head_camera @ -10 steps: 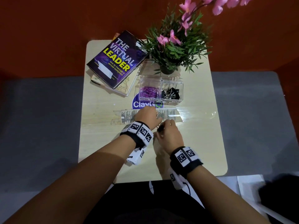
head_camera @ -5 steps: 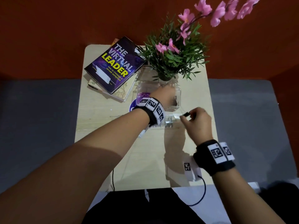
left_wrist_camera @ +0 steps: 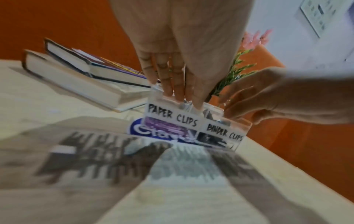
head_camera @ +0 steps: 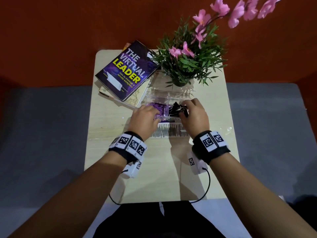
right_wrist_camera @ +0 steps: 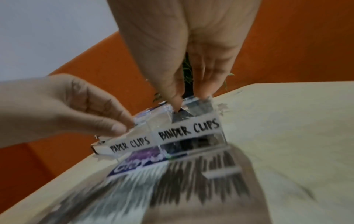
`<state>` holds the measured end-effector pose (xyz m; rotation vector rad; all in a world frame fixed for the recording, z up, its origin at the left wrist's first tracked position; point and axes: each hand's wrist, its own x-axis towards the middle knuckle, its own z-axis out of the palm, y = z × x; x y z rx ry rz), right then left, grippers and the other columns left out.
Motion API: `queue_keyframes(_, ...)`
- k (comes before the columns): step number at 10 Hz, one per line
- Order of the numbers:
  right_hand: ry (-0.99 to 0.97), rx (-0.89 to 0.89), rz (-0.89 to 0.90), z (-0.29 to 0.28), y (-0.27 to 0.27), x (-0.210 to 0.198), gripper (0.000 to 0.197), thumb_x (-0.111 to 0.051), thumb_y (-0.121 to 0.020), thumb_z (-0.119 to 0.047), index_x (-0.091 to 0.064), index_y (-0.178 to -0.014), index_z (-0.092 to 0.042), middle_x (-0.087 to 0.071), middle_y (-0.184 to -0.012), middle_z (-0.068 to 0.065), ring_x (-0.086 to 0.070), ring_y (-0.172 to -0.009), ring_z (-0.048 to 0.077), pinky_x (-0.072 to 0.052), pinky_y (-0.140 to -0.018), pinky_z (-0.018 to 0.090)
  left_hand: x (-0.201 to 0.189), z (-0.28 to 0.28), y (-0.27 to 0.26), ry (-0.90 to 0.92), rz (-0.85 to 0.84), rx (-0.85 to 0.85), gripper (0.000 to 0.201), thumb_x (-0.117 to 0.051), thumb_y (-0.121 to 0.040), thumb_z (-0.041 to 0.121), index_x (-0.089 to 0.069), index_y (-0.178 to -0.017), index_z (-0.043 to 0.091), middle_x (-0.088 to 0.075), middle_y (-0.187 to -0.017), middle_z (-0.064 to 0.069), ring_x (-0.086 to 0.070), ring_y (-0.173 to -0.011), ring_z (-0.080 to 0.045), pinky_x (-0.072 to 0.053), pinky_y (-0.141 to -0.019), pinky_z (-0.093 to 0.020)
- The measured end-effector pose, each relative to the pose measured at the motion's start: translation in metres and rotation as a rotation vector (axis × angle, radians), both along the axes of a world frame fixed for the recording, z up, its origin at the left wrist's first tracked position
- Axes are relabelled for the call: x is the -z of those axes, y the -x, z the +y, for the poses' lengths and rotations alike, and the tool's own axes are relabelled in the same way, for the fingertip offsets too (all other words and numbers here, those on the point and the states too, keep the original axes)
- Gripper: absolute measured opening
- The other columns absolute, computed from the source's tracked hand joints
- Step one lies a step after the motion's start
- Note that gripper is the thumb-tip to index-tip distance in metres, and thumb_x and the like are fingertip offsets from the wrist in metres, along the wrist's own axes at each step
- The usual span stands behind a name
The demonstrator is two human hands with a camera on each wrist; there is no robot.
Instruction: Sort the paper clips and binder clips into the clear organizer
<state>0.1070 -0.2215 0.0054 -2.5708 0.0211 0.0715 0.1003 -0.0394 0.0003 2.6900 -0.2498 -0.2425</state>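
While both hands hang over the clear organizer (head_camera: 169, 96), the box sits directly under their fingertips, on the pale wood-grain table (head_camera: 109, 121). The left hand (head_camera: 143, 118) reaches down into the near left compartment, its straight fingers (left_wrist_camera: 173, 84) close together and dipping past the rim onto the purple paper clips (head_camera: 160, 108) heaped there; it seems to hold nothing, though the wrist view is blurred at the tips. The right hand (head_camera: 194, 115) is over the near right compartment, thumb and forefinger drawn together and reaching in among the black binder clips (head_camera: 178, 108). One clip with shiny wire handles lies right at those fingertips, but I cannot tell whether it is pinched or only touched.

Transparent hard plastic forms the organizer, rectangular, with thin dividing walls. White strips on its near face carry black hand lettering, "PAPER CLIPS" (left_wrist_camera: 172, 116) below the left hand and "BINDER CLIPS" (right_wrist_camera: 188, 131) below the right. A round blue sticker (left_wrist_camera: 153, 133) shows through the box bottom.

Beyond the left hand lies a glossy purple book (head_camera: 127, 71), stacked on another book. Beyond the right hand stands a leafy green plant (head_camera: 188, 64) with pink blossoms. Marker-printed black bands wrap both wrists.
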Motion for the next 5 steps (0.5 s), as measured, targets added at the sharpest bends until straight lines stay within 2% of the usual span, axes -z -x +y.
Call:
queue_keyframes(1,0.057,0.008,-0.011,-0.004,0.011,0.007,0.012,-0.061,-0.083,-0.006,-0.066,-0.093,-0.002,-0.06,-0.095,0.016,-0.054,-0.093,0.034,-0.04,-0.061,0.031,0.006,0.006,0.005,-0.049,0.007,0.056,0.025,-0.06,-0.09,0.016,-0.065,-0.115,0.016,-0.066,-0.117,-0.005,-0.055,-0.111,-0.025,-0.04,-0.098,-0.04)
queue_keyframes(2,0.043,0.006,-0.026,-0.008,0.018,0.011,0.009,-0.06,-0.084,-0.002,-0.068,-0.087,0.0,-0.061,-0.09,0.017,-0.054,-0.092,0.034,-0.035,-0.064,0.029,0.005,0.003,0.012,-0.017,0.006,0.067,0.023,-0.06,-0.089,0.008,-0.069,-0.109,0.013,-0.069,-0.109,-0.007,-0.059,-0.102,-0.025,-0.045,-0.092,-0.039)
queue_keyframes(3,-0.001,-0.022,-0.003,-0.014,0.019,0.009,0.01,-0.061,-0.083,0.0,-0.069,-0.088,-0.002,-0.062,-0.09,0.016,-0.056,-0.09,0.034,-0.038,-0.068,0.029,0.004,0.002,0.02,-0.006,0.021,0.069,0.025,-0.06,-0.088,0.002,-0.069,-0.11,0.011,-0.069,-0.108,-0.009,-0.058,-0.101,-0.027,-0.048,-0.089,-0.038)
queue_keyframes(4,-0.058,-0.078,-0.03,-0.021,0.022,0.001,0.013,-0.063,-0.081,-0.002,-0.069,-0.092,-0.005,-0.063,-0.091,0.012,-0.059,-0.085,0.03,-0.048,-0.069,0.032,-0.004,0.008,0.026,0.033,-0.054,0.06,0.032,-0.061,-0.085,-0.003,-0.066,-0.115,0.007,-0.067,-0.113,-0.01,-0.057,-0.106,-0.027,-0.049,-0.093,-0.037)
queue_keyframes(5,-0.084,-0.081,-0.039,-0.04,0.041,-0.008,0.015,-0.065,-0.08,-0.004,-0.068,-0.094,-0.008,-0.062,-0.094,0.008,-0.06,-0.084,0.025,-0.054,-0.071,0.035,-0.013,0.03,0.04,0.042,-0.097,-0.031,0.032,-0.064,-0.084,0.0,-0.065,-0.116,0.008,-0.066,-0.114,-0.01,-0.059,-0.105,-0.027,-0.05,-0.092,-0.04)
